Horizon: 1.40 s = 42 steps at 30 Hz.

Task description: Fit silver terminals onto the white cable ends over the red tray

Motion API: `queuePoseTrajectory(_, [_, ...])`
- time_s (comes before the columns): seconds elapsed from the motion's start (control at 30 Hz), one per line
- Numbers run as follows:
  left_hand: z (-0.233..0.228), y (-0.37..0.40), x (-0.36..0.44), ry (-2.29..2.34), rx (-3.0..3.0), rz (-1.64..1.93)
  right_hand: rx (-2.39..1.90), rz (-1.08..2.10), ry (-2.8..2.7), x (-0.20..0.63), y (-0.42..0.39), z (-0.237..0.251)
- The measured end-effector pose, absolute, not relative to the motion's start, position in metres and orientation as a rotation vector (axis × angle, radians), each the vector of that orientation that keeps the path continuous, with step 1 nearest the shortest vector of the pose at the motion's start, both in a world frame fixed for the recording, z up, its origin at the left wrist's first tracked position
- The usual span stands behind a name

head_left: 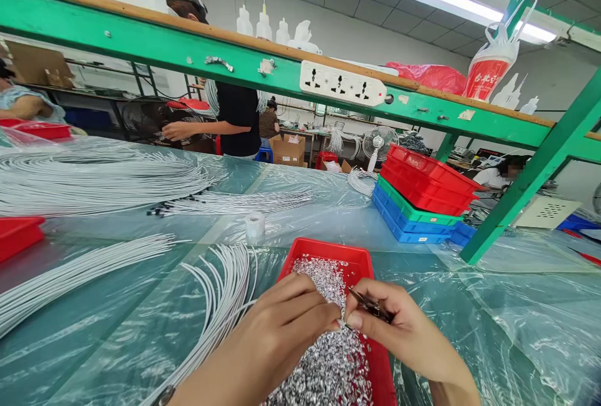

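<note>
Head view: left hand [282, 324] and right hand [404, 324] are meeting fingertip to fingertip over the red tray [360, 260]! Left fingers are pinching a small white tip [342, 323], right fingers are closing there too while clutching a dark metal tool [373, 307]. Silvery metal pieces [323, 368] are lying below; white cables [235, 274] are resting on the plastic-covered desk [451, 318], left of the tray.

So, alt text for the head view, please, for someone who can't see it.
A person's left hand and right hand come together over a red tray of small silvery pieces, the right holding a dark tool. White cables lie leftward on a plastic-covered table; stacked bins stand beyond, right.
</note>
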State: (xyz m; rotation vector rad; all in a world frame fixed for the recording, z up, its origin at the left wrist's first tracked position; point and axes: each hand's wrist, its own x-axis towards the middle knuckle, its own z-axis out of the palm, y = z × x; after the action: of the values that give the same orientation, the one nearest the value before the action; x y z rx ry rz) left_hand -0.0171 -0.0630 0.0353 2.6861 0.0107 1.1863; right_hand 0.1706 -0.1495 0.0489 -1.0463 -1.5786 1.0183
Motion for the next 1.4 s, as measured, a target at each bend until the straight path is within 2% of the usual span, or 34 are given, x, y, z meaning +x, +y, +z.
queuePoseTrajectory(0.37, [0.039,-0.065,-0.013,0.054,2.767,1.082,-1.147,0.917,-1.796,0.184,-0.148,0.047])
queuePoseTrajectory(0.97, [0.035,-0.063,-0.015,0.046,2.699,0.915,-1.19,0.889,-1.856,0.187,-0.15,0.051])
queuePoseTrajectory(1.4, [0.039,-0.061,-0.014,0.19,2.654,0.763,-1.379,0.782,-2.045,0.204,-0.152,0.031])
